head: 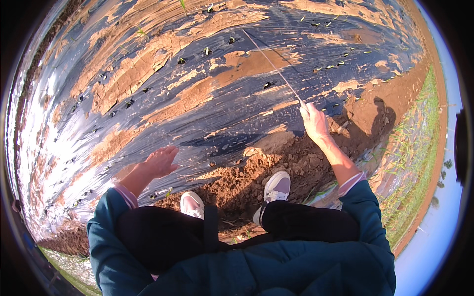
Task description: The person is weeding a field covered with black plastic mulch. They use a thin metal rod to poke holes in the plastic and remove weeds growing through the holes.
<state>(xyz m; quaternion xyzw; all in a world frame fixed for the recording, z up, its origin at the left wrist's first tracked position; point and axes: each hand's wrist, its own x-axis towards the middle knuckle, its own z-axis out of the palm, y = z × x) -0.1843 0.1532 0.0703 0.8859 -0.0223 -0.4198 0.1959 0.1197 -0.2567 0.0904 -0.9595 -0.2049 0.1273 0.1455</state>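
Note:
My right hand [314, 119] is closed around the near end of a thin rod [272, 64], which points up and to the left over the plastic mulch film [229, 107]. The rod's far tip lies over the film near a small seedling in a hole [231, 40]; whether it touches the film, I cannot tell. My left hand [161, 161] is held out at the left with its fingers apart and nothing in it, above the film's near part. More small seedlings [206, 51] show in holes in the film, some of them pale and curled.
Patches of dried soil [137, 70] lie on the film. Loose brown soil [237, 185] runs along its near edge, around my two shoes [277, 185]. At the right, a strip of green plants [411, 159] grows beyond the soil. Sunlight glares off the film at the left.

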